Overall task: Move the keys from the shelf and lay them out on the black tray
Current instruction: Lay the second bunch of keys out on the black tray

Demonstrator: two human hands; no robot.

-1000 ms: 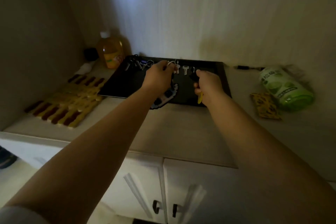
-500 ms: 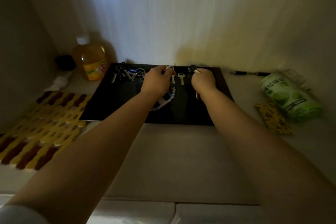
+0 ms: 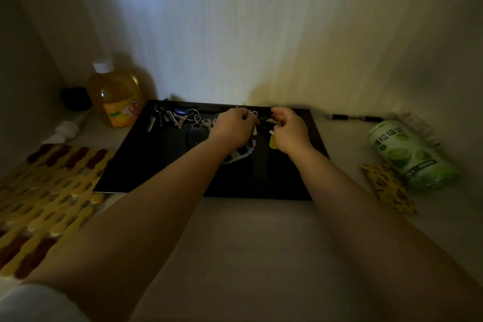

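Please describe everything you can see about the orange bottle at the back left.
The orange bottle stands upright in the back left corner, just left of the black tray. It looks like clear plastic, filled with orange liquid, with a white cap and a yellow-orange fruit label. Neither hand touches it; whether it touches the tray is unclear.

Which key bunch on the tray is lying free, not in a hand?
The bunch with the dark oval fob at the black tray's far-left; the others are gripped by the left hand and right hand.
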